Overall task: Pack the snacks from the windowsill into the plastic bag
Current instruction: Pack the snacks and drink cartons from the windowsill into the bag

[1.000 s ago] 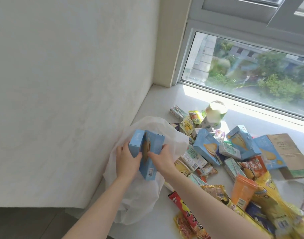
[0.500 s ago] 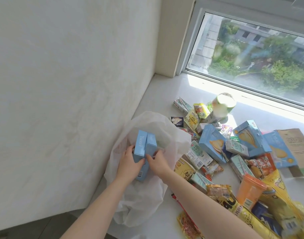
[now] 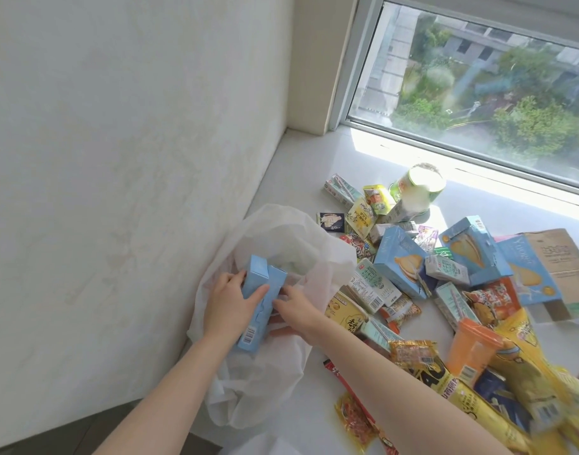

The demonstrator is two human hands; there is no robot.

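Note:
Two light blue snack boxes (image 3: 257, 298) are pressed together side by side at the mouth of the white plastic bag (image 3: 283, 244), which lies against the wall. My left hand (image 3: 230, 305) grips them from the left, thumb across the front. From the right, my right hand (image 3: 298, 310) holds them at the bag's rim, its lower fingers showing faintly through the plastic. The other snacks (image 3: 396, 267) lie heaped on the white windowsill (image 3: 317, 159) to the right of the bag.
The heap holds blue biscuit boxes, small milk cartons, an orange cup (image 3: 468, 348), yellow chip bags (image 3: 524, 372), a green tub (image 3: 419, 188) and a flattened brown carton (image 3: 557, 254). A wall bounds the sill on the left and a window on the far side.
Both hands have lowered the two blue boxes from above the bag down into its mouth. The boxes now sit tight together and tilted, barcode end towards me.

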